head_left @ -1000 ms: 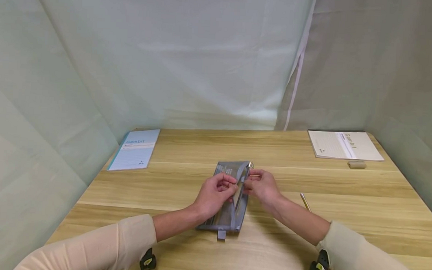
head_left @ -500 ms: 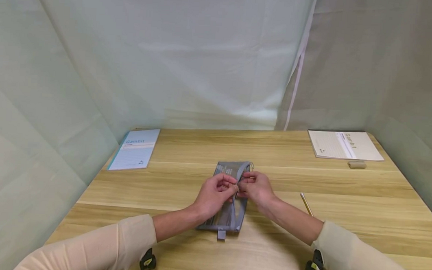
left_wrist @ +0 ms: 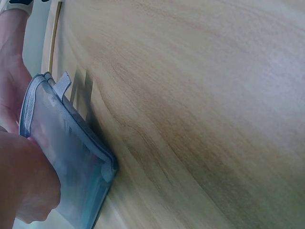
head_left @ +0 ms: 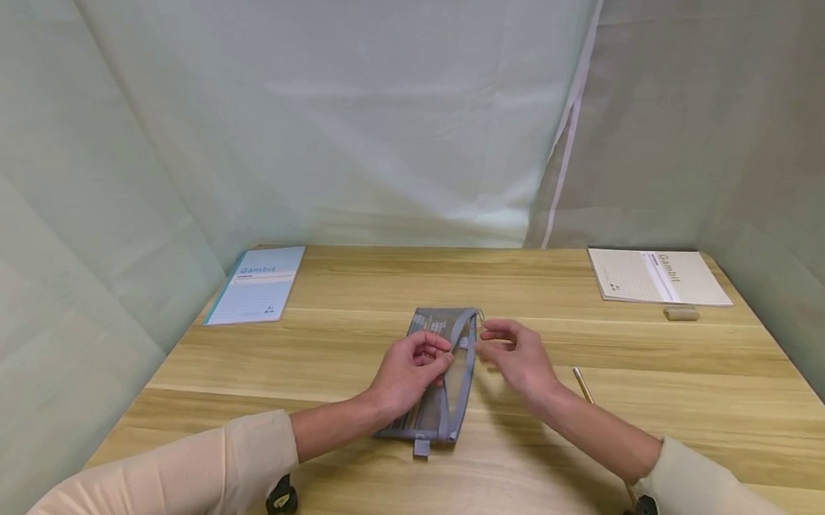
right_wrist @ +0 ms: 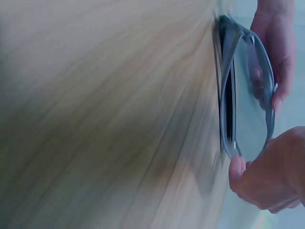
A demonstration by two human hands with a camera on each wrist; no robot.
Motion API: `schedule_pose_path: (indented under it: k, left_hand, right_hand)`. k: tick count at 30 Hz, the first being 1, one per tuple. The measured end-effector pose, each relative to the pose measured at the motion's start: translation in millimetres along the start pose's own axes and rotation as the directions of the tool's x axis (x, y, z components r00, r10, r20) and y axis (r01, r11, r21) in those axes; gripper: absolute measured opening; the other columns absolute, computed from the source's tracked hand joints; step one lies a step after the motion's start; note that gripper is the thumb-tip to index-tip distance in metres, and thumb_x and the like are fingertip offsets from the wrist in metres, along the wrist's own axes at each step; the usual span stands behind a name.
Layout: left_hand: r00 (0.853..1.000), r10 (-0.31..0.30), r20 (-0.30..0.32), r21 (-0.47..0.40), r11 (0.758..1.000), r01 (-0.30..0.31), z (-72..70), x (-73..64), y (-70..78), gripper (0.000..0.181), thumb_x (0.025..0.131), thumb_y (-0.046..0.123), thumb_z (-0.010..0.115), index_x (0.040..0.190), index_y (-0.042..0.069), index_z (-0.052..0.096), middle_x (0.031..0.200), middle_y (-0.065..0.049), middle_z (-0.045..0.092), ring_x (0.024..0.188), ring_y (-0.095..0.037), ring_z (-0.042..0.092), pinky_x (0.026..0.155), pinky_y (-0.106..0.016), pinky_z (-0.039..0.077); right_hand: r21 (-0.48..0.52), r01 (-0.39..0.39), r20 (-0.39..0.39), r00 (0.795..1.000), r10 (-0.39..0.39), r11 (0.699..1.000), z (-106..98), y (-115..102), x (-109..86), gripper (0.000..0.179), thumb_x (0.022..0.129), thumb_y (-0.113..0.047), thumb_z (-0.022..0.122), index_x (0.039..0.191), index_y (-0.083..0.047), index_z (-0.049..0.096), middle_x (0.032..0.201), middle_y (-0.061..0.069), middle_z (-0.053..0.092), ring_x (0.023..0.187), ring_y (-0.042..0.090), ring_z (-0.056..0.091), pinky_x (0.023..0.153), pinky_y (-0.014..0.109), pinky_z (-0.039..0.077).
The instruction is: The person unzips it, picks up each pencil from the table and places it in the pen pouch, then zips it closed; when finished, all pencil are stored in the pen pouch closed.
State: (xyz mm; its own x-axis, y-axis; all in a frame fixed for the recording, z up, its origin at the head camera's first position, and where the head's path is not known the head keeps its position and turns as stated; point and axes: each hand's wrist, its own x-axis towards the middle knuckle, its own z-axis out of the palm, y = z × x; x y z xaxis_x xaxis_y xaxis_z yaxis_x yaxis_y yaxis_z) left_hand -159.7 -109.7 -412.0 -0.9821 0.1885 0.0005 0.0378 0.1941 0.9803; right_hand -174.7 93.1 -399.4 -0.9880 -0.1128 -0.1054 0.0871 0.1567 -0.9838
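Note:
A grey see-through zipper pouch lies on the wooden table, its long mouth gaping on the right side. My left hand pinches the left lip of the mouth between thumb and fingers. On the opposite side, my right hand has its thumb and fingertips at the other lip, near the far end. The right wrist view shows the mouth spread wide, with my right thumb and finger pinching the rim's end. Dark contents show inside the pouch, their kind unclear. From the left wrist view, the pouch appears largely side-on.
A blue notebook lies at the back left, a cream notebook at the back right. In front of the cream one sits a small brown cylinder. A thin gold pencil-like stick lies under my right forearm. Cloth curtains surround the table.
My right hand first moved left to the mouth of the pouch, then drew back right to its right lip. The mouth now gapes wider. My left hand stays put.

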Motion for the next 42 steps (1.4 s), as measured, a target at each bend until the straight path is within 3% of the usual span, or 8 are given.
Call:
schedule_pose_path:
  k: [4,9,19,25,30,33,35,42]
  left_hand:
    - [1.000,0.000,0.000,0.010,1.000,0.000,0.3,-0.4,0.1,0.022,0.102,0.006,0.070,0.119,-0.008,0.065,0.099,-0.011,0.069,0.079,-0.016,0.067,0.071,-0.026,0.061]
    - [1.000,0.003,0.001,0.011,1.000,-0.003,0.5,-0.9,-0.2,0.021,0.102,0.004,0.070,0.118,-0.008,0.065,0.098,-0.012,0.069,0.078,-0.016,0.066,0.071,-0.026,0.061]
    - [1.000,0.008,0.004,0.020,1.000,-0.008,-0.2,-1.1,-0.8,0.021,0.102,0.005,0.070,0.118,-0.008,0.066,0.099,-0.012,0.069,0.077,-0.016,0.066,0.070,-0.026,0.061]
    - [1.000,0.003,-0.001,0.019,1.000,-0.003,-0.6,-1.2,-1.4,0.020,0.102,0.006,0.070,0.117,-0.007,0.066,0.099,-0.012,0.068,0.077,-0.015,0.066,0.071,-0.026,0.061]
    - [1.000,0.004,-0.002,0.022,1.000,-0.004,-0.3,-0.8,-2.1,0.020,0.102,0.006,0.070,0.117,-0.006,0.066,0.098,-0.011,0.068,0.077,-0.015,0.066,0.070,-0.027,0.061]
    - [1.000,0.005,-0.001,0.025,1.000,-0.005,-0.2,-0.7,-2.1,0.020,0.102,0.006,0.070,0.117,-0.006,0.067,0.098,-0.011,0.068,0.077,-0.015,0.066,0.070,-0.027,0.061]
    - [1.000,0.005,-0.002,0.027,1.000,-0.005,-0.2,-0.6,-2.1,0.020,0.102,0.005,0.070,0.117,-0.006,0.066,0.098,-0.011,0.068,0.076,-0.015,0.066,0.070,-0.026,0.061]
    - [1.000,0.005,-0.005,0.025,1.000,-0.005,0.1,-0.8,-1.3,0.019,0.101,0.005,0.071,0.116,-0.006,0.067,0.097,-0.011,0.068,0.076,-0.015,0.066,0.070,-0.026,0.061]
  right_hand:
    - [-0.093,0.023,0.028,0.999,-0.020,0.995,-22.3,-0.5,-6.7,0.055,0.102,-0.012,0.072,0.151,0.003,0.051,0.142,0.024,0.061,0.126,0.035,0.061,0.101,0.044,0.055]
    - [-0.153,0.063,0.082,0.995,-0.051,0.986,-50.6,0.9,-15.1,0.069,0.102,-0.018,0.074,0.159,0.001,0.041,0.156,0.022,0.050,0.137,0.039,0.055,0.108,0.045,0.053]
    - [-0.262,0.141,0.101,0.988,-0.119,0.955,-89.1,14.6,-39.3,0.072,0.101,-0.020,0.076,0.159,0.000,0.039,0.161,0.024,0.044,0.142,0.049,0.047,0.114,0.060,0.044]
    - [-0.366,0.162,0.073,0.987,-0.145,0.917,-105.9,25.5,-49.7,0.070,0.100,-0.020,0.077,0.157,-0.001,0.043,0.157,0.023,0.048,0.136,0.047,0.052,0.108,0.060,0.049]
    - [-0.409,0.167,0.031,0.985,-0.169,0.897,-117.6,37.7,-55.8,0.066,0.098,-0.016,0.079,0.153,0.003,0.048,0.147,0.025,0.057,0.121,0.040,0.062,0.096,0.037,0.057]
    - [-0.407,0.136,0.012,0.990,-0.143,0.903,-122.3,43.7,-59.2,0.064,0.097,-0.013,0.080,0.150,0.005,0.050,0.130,0.023,0.064,0.108,0.030,0.066,0.083,0.024,0.057]
    - [-0.404,0.115,0.007,0.992,-0.123,0.908,-124.3,46.8,-61.2,0.063,0.097,-0.011,0.079,0.149,0.006,0.050,0.124,0.020,0.065,0.102,0.024,0.065,0.078,0.021,0.056]
    - [-0.399,0.105,0.000,0.993,-0.115,0.911,-128.7,54.9,-67.4,0.059,0.096,-0.002,0.077,0.147,0.010,0.051,0.133,0.024,0.063,0.086,0.009,0.059,0.063,0.022,0.050]
